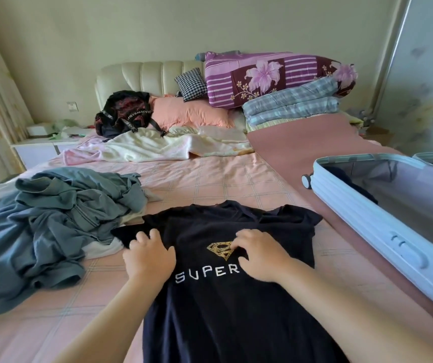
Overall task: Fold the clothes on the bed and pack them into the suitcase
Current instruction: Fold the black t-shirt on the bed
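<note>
- Low in the centre of the frame, a dark T-shirt (223, 310) lies spread face up on the bed (210, 176), its collar pointing away.
- Both forearms reach in from the bottom edge.
- The left hand (148, 255) rests palm down near the shirt's left sleeve, fingers spread and relaxed, grasping nothing.
- The right hand (258, 255) lies palm down on the chest print, fingers bent at the gold emblem; whether they pinch the fabric cannot be told.
- At mid-left sits a crumpled pile of grey-blue clothes (53, 218).
- At the right edge the suitcase (367, 226) lies open.
</note>
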A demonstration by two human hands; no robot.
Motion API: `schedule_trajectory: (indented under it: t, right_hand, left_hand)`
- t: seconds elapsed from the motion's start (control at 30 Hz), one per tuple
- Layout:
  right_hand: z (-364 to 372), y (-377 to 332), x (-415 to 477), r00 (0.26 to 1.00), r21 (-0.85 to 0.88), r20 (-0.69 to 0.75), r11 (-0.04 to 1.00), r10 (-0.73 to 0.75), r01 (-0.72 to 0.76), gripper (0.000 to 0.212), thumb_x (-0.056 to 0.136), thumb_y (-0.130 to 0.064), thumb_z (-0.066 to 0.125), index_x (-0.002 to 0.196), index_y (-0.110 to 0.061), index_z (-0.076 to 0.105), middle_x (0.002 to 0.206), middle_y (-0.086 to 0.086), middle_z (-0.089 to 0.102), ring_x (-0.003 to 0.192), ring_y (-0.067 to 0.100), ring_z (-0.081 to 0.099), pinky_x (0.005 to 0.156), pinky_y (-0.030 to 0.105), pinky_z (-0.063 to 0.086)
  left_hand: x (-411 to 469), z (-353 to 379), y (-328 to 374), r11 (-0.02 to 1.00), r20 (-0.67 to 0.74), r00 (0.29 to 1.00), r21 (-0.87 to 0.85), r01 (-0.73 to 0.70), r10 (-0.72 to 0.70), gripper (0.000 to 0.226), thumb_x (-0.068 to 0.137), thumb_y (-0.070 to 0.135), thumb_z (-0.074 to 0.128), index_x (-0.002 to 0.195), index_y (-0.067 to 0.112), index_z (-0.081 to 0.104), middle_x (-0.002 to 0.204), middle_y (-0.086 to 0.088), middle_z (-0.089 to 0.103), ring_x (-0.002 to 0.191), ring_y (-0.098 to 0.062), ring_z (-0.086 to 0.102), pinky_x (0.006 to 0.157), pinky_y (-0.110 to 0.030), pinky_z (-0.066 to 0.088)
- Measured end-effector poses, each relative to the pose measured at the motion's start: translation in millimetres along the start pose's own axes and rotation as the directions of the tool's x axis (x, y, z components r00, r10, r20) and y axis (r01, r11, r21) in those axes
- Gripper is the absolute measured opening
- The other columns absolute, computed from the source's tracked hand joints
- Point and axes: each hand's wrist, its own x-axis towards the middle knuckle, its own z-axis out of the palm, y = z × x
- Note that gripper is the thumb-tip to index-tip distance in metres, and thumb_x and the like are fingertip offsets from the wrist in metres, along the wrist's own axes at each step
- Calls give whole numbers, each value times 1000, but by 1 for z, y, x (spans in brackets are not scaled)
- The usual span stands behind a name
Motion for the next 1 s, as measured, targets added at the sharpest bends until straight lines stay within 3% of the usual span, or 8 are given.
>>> schedule_trajectory:
  t: [0.07,0.17,0.37,0.6,0.7,0.8,0.9,1.0]
  right_hand:
    - [15,-17,-2,995,-34,90,999,46,-43,51,100,-27,45,151,-26,40,160,-1,31,147,21,27,120,38,22]
    - [25,-31,-11,991,-82,86,992,98,-91,55,103,-28,39,157,-24,27,166,3,20,151,23,18,122,41,19]
    - [11,-38,-53,985,-75,124,991,119,-110,55,103,-20,38,157,-27,29,165,0,21,151,21,21,122,38,18]
    - [-7,-37,-117,971,-190,140,967,195,-167,67,86,-2,49,146,-33,45,150,-4,43,137,21,41,114,37,29]
    - [-15,-45,-146,993,-287,47,954,106,-89,50,79,-3,55,118,-34,61,125,-7,55,119,18,49,107,36,30]
    - [-16,-54,-180,995,-191,52,977,-84,93,46,70,3,51,97,-32,65,114,-11,55,110,16,51,103,32,35]
    - [-15,-65,-212,976,-110,150,978,-158,175,59,71,9,48,108,-35,61,118,-11,48,109,12,46,93,27,38]
    - [-15,-69,-229,967,-301,178,925,-185,232,65,76,5,51,122,-40,52,115,-7,49,106,16,50,92,31,36]
  left_hand:
    - [-14,0,-9,996,137,989,-64,58,-48,54,91,61,43,119,14,43,116,-7,60,104,-28,61,75,-35,46]
    - [-25,0,-16,959,132,988,-280,-40,80,23,95,31,49,109,13,44,105,-9,63,90,-28,61,67,-33,44]
    - [-13,-17,-56,953,-40,996,-289,-87,78,20,98,21,57,108,8,45,104,-16,63,100,-34,62,72,-38,47]
    - [-109,-30,-29,791,-136,894,-423,-442,427,13,92,29,57,91,24,45,86,5,56,78,-24,57,65,-33,40]
    - [-158,-41,-17,725,96,740,-321,-610,665,27,87,48,62,81,26,48,73,10,57,71,-11,55,63,-30,39]
    - [-196,-56,-12,701,325,628,-203,-684,707,42,78,67,63,79,26,55,70,12,56,71,-8,54,62,-26,40]
    - [-221,-66,-16,679,426,580,-121,-724,695,60,60,81,68,90,30,57,82,14,58,83,-11,56,70,-29,46]
    - [-246,-59,-27,655,482,535,-114,-747,694,82,51,77,77,114,37,45,112,13,44,105,-13,42,87,-33,48]
